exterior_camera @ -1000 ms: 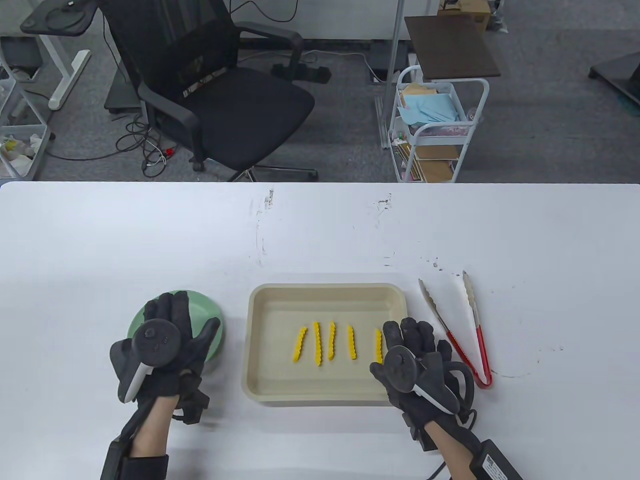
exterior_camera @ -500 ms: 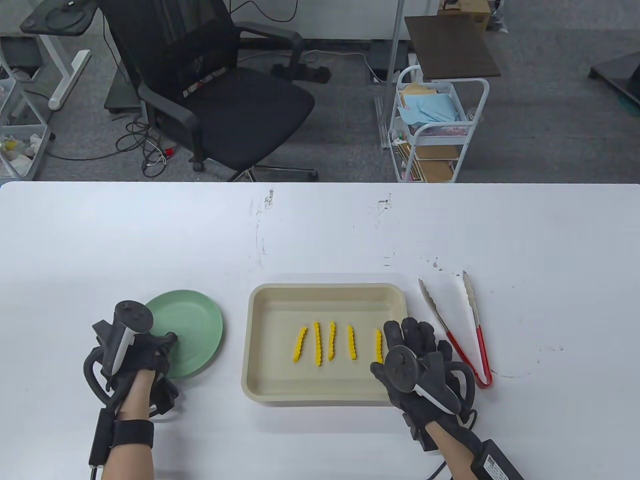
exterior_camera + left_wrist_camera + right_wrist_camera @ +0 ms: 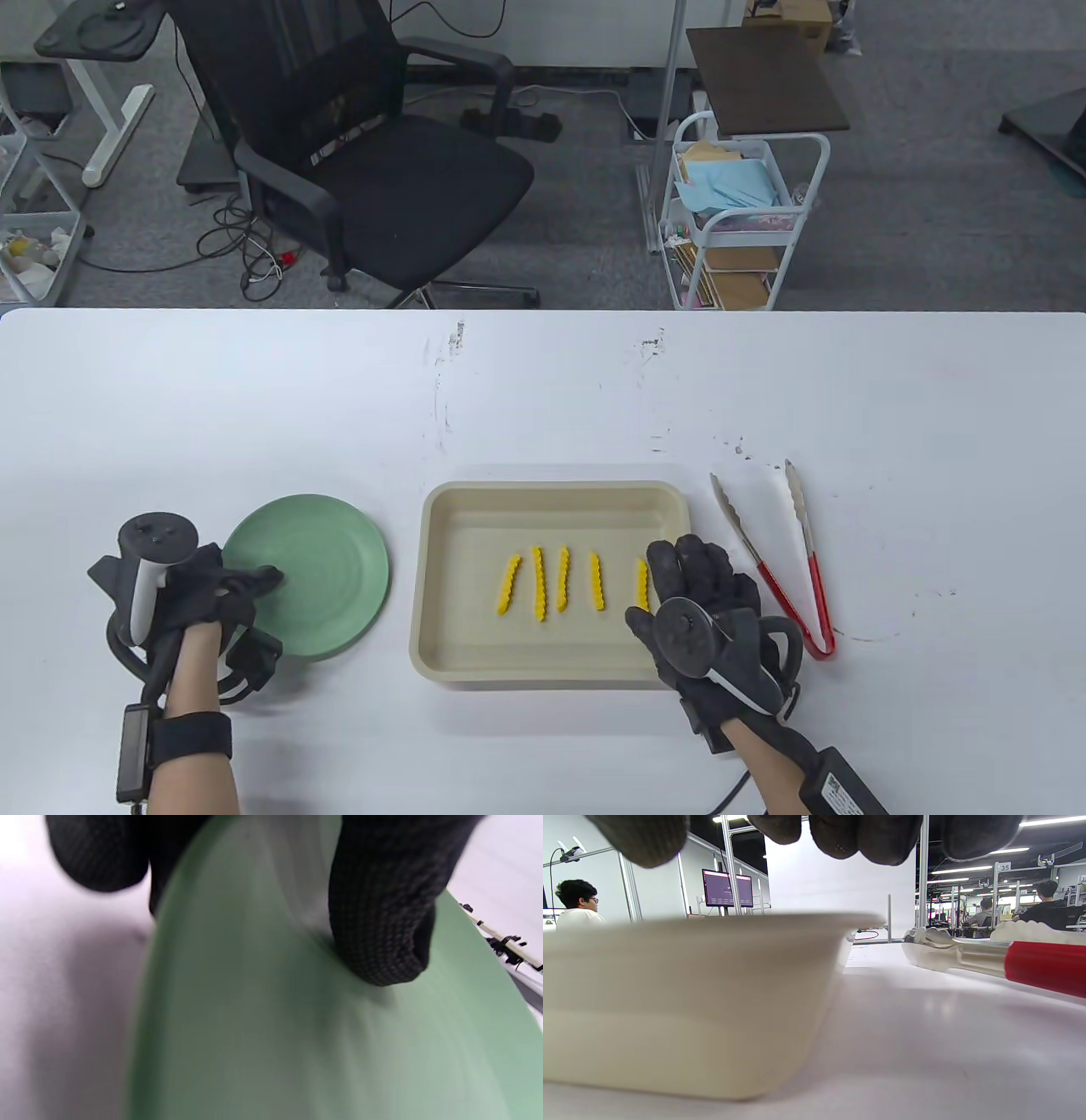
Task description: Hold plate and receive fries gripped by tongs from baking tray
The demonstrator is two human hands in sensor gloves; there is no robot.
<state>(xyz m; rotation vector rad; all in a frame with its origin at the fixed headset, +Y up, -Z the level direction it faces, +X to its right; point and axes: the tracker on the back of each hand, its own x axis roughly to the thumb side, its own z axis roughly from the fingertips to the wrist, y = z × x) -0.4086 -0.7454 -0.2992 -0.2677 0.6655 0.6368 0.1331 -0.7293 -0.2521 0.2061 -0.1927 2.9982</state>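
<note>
Your left hand (image 3: 199,590) grips the near-left rim of the green plate (image 3: 318,577), thumb (image 3: 382,921) pressed on its upper face. Your right hand (image 3: 708,615) hovers, fingers spread and holding nothing, over the near-right corner of the baking tray (image 3: 441,577). The tongs (image 3: 785,564) lie untouched just right of the tray, red handles toward you. The plate, left of the tray, is round and bare. Five yellow crinkle fries (image 3: 564,579) lie in a row in the tray.

What I am not seeing

My right hand (image 3: 704,615) is covering the baking tray (image 3: 441,586) corner and part of the nearest fry (image 3: 642,586); my left hand (image 3: 199,594) is hiding the plate (image 3: 331,569) edge beneath its fingers.
</note>
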